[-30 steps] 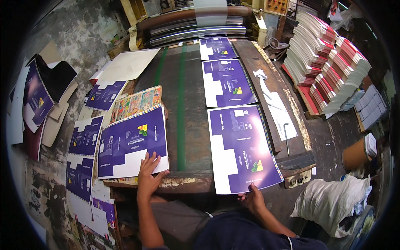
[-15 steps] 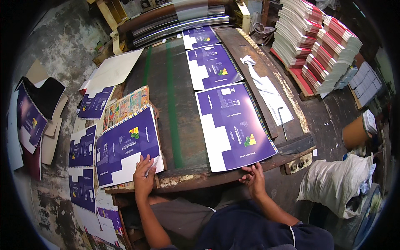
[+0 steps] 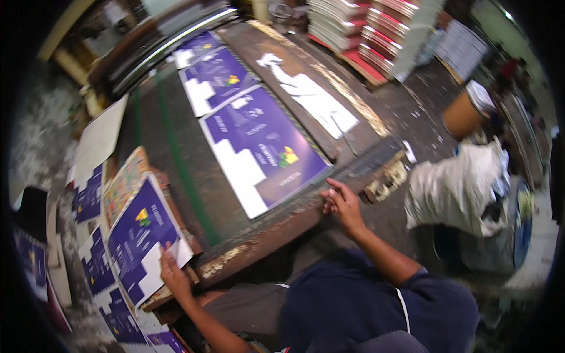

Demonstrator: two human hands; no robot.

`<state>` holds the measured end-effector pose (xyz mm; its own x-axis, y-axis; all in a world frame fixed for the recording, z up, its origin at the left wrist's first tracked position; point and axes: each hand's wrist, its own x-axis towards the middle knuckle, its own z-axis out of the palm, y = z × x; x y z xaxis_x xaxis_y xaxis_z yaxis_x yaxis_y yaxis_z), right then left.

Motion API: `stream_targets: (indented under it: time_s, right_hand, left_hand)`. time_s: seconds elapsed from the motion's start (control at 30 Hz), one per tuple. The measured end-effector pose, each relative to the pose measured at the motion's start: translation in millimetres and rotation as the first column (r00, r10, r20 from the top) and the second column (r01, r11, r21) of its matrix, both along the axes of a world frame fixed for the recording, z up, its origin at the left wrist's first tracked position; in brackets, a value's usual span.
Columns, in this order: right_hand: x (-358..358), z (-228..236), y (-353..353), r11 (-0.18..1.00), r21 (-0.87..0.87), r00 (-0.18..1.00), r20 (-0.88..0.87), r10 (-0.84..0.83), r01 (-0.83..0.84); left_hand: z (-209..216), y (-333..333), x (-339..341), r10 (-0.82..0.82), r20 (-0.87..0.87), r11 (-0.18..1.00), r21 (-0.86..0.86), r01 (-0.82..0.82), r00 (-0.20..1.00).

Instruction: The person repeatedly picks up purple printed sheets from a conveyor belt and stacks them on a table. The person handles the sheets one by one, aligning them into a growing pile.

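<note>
My left hand (image 3: 174,272) rests on the near corner of a purple and white printed sheet (image 3: 138,232) lying on a stack at the bench's left. Its fingers are stretched out over the paper, slightly blurred, and the corner beside them looks raised. My right hand (image 3: 343,205) hovers by the front edge of the dark bench (image 3: 265,238), fingers loosely bent and apart, holding nothing. Just beyond it lies another purple and white sheet (image 3: 265,156) with a stepped white edge. Behind that, more such sheets (image 3: 220,76) form a row toward the rollers.
Metal rollers (image 3: 159,50) span the far end. White scraps and a cloth (image 3: 321,106) lie right of the row, with a bent metal rod (image 3: 343,134). A white sack (image 3: 459,188), a brown drum (image 3: 465,112) and red-white stacks (image 3: 382,35) stand on the right.
My view has swung to the right, so the bench appears turned and shifted left. My left hand stays at the left sheet's corner; my right hand remains near the front edge.
</note>
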<state>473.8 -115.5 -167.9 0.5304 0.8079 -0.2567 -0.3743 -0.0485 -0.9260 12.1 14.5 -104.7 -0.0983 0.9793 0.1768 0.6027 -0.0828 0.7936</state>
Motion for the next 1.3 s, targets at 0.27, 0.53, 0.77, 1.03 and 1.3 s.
stream_targets:
  time_s: [0.27, 0.53, 0.77, 1.03, 1.3]
  right_hand:
    - [155.1, -7.8, -51.4, 0.832, -0.009, 0.406, 0.875, -0.261, 0.555]
    - [186.5, -11.2, -71.9, 0.706, -0.422, 0.414, 0.888, 0.198, 0.569]
    - [199.6, -22.9, -73.2, 0.642, -0.479, 0.381, 0.875, 0.299, 0.598]
    - [196.4, -24.5, -72.9, 0.562, -0.490, 0.331, 0.870, 0.366, 0.666]
    - [203.1, -22.9, -69.8, 0.534, -0.539, 0.368, 0.840, 0.399, 0.651]
  left_hand:
    - [14.6, -4.2, 20.0, 0.075, -0.115, 0.997, 0.003, -0.075, 0.991]
    - [7.4, 1.5, 16.9, 0.079, -0.172, 0.991, 0.123, -0.058, 0.982]
    - [28.1, -7.1, 34.4, 0.077, -0.215, 0.989, 0.142, -0.047, 0.974]
    - [30.2, -8.5, 37.5, 0.078, -0.279, 0.984, 0.178, -0.028, 0.957]
    - [36.6, -12.5, 35.2, 0.047, -0.279, 0.991, 0.132, -0.010, 0.959]
